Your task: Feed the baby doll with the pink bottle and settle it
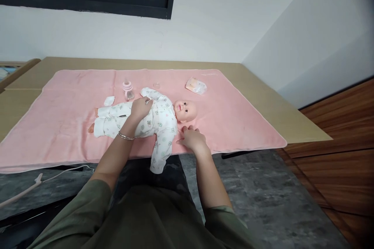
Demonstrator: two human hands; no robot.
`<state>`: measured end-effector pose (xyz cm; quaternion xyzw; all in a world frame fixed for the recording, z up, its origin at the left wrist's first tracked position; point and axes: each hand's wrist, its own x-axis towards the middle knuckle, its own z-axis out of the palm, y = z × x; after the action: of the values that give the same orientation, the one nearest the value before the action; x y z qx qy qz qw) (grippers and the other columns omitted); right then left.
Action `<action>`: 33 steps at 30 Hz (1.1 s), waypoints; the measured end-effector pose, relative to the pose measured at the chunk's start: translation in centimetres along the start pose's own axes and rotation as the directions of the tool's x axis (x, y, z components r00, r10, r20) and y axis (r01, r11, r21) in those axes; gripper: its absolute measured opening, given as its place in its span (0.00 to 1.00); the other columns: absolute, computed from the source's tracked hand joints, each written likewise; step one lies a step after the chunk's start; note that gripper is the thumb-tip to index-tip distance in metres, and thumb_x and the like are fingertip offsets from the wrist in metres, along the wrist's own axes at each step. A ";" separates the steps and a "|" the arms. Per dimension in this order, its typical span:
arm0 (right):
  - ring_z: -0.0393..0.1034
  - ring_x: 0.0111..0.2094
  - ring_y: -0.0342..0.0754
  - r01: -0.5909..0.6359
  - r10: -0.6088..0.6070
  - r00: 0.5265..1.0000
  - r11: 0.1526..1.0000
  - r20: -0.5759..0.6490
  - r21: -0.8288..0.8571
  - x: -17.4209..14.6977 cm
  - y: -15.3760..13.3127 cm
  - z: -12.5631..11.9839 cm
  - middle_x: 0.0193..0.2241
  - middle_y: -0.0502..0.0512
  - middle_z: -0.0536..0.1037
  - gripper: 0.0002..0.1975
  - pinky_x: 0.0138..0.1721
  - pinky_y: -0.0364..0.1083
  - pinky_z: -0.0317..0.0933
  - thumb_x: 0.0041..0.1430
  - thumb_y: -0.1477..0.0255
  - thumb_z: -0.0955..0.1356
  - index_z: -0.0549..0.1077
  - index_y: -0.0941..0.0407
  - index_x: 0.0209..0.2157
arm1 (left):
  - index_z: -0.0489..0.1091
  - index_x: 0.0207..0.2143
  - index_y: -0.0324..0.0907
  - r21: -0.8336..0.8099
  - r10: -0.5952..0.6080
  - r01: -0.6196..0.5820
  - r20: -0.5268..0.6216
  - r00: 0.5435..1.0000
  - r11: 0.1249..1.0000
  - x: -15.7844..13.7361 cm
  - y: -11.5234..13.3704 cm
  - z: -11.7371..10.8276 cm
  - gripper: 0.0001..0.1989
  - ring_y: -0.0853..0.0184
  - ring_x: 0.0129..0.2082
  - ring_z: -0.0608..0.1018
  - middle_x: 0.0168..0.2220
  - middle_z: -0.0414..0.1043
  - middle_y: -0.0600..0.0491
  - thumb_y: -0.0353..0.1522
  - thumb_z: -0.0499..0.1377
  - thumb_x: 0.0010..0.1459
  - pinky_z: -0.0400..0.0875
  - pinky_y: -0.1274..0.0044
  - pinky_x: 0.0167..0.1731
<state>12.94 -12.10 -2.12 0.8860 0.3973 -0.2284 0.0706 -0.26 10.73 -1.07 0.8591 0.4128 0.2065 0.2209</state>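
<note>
A baby doll (160, 114) in white printed pajamas lies face up, its head to the right and its bare feet to the left. One sleeve hangs over the front edge of the pink blanket (233, 124). My left hand (141, 108) is on the front of the pajamas at the doll's belly, with its fingers closed on the cloth; the fingertips are partly hidden. Close to the doll's neck and shoulder, my right hand (193, 138) rests on the blanket with fingers apart, holding nothing.
Behind the doll lie a pink baby bottle (128, 90), a small clear round piece (156, 85) and a plastic packet (196, 86). A folded white cloth (109, 100) is near its feet. The wooden table (219, 66) meets a white wall; wooden cabinets (336, 132) stand right.
</note>
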 end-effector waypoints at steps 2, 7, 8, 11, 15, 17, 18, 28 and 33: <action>0.58 0.61 0.68 0.005 -0.005 1.000 1.000 0.000 -0.003 -0.1 0.0 0.0 0.61 0.69 0.61 0.33 0.54 0.58 0.64 0.57 0.55 0.70 0.63 0.57 0.58 | 0.78 0.46 0.43 0.003 -0.007 0.007 0.009 1.000 1.000 0.0 0.0 0.0 0.19 0.57 0.48 0.78 0.48 0.80 0.49 0.41 0.51 0.65 0.69 0.72 0.46; 0.58 0.60 0.67 0.018 -0.018 1.000 1.000 0.006 -0.016 -0.5 0.0 -0.2 0.60 0.69 0.62 0.32 0.52 0.56 0.63 0.57 0.54 0.70 0.63 0.57 0.58 | 0.77 0.47 0.43 0.004 -0.016 0.016 0.031 0.999 1.000 0.0 0.1 0.0 0.20 0.59 0.49 0.78 0.49 0.80 0.49 0.41 0.50 0.66 0.68 0.73 0.47; 0.58 0.61 0.67 0.021 -0.021 1.000 1.000 0.008 -0.019 -0.5 0.0 -0.2 0.60 0.69 0.62 0.32 0.52 0.55 0.63 0.57 0.54 0.69 0.63 0.57 0.58 | 0.77 0.47 0.43 0.004 -0.016 0.016 0.033 0.999 1.000 0.0 0.1 -0.1 0.19 0.59 0.49 0.78 0.49 0.80 0.49 0.41 0.50 0.66 0.68 0.73 0.47; 0.58 0.61 0.67 0.030 -0.030 0.999 0.999 0.012 -0.026 -0.6 0.0 -0.1 0.59 0.69 0.61 0.32 0.51 0.55 0.63 0.58 0.55 0.69 0.62 0.56 0.58 | 0.78 0.47 0.43 0.003 -0.018 0.018 0.033 0.999 1.000 -0.2 0.2 -0.2 0.19 0.58 0.49 0.78 0.49 0.80 0.47 0.40 0.51 0.66 0.68 0.73 0.48; 0.58 0.60 0.67 0.043 -0.043 0.999 0.999 0.013 -0.012 -0.4 0.2 0.3 0.59 0.68 0.62 0.31 0.51 0.57 0.63 0.58 0.56 0.69 0.62 0.57 0.57 | 0.78 0.47 0.43 0.002 -0.012 0.012 0.022 1.000 1.000 -0.3 0.1 -0.2 0.19 0.59 0.48 0.79 0.47 0.81 0.47 0.40 0.51 0.66 0.69 0.72 0.48; 0.58 0.60 0.67 0.046 -0.046 0.999 0.999 0.008 0.001 -0.2 0.3 0.5 0.58 0.67 0.62 0.30 0.51 0.57 0.63 0.58 0.56 0.68 0.62 0.56 0.57 | 0.78 0.47 0.43 0.005 -0.011 0.010 0.015 1.000 1.000 -0.4 0.1 -0.1 0.19 0.58 0.48 0.79 0.46 0.81 0.47 0.40 0.52 0.66 0.69 0.72 0.49; 0.58 0.60 0.67 0.050 -0.050 0.999 0.999 0.006 0.004 -0.1 0.3 0.6 0.58 0.67 0.62 0.29 0.52 0.57 0.63 0.58 0.57 0.68 0.63 0.56 0.57 | 0.78 0.46 0.43 0.007 -0.010 0.010 0.012 1.000 1.000 -0.4 0.1 0.0 0.19 0.58 0.48 0.79 0.46 0.81 0.47 0.41 0.52 0.66 0.69 0.71 0.49; 0.59 0.61 0.68 0.066 -0.066 0.998 0.997 0.014 -0.029 0.0 0.8 1.2 0.60 0.66 0.61 0.28 0.52 0.58 0.64 0.60 0.58 0.65 0.61 0.55 0.58 | 0.78 0.41 0.41 0.014 0.008 -0.008 0.008 1.000 1.000 -1.0 0.2 0.0 0.18 0.58 0.44 0.80 0.42 0.81 0.46 0.39 0.51 0.66 0.70 0.71 0.46; 0.64 0.57 0.65 0.106 -0.106 0.994 0.993 0.009 -0.056 0.9 1.6 2.1 0.57 0.67 0.64 0.30 0.51 0.57 0.64 0.60 0.58 0.63 0.59 0.55 0.61 | 0.79 0.42 0.42 0.028 0.001 -0.001 0.018 1.000 1.000 -0.9 0.2 0.3 0.18 0.58 0.44 0.80 0.42 0.82 0.45 0.39 0.51 0.66 0.70 0.71 0.46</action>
<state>13.94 -13.20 -4.47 0.8607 0.4497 -0.2233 0.0846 -0.52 9.80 -1.36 0.8642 0.4132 0.1932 0.2123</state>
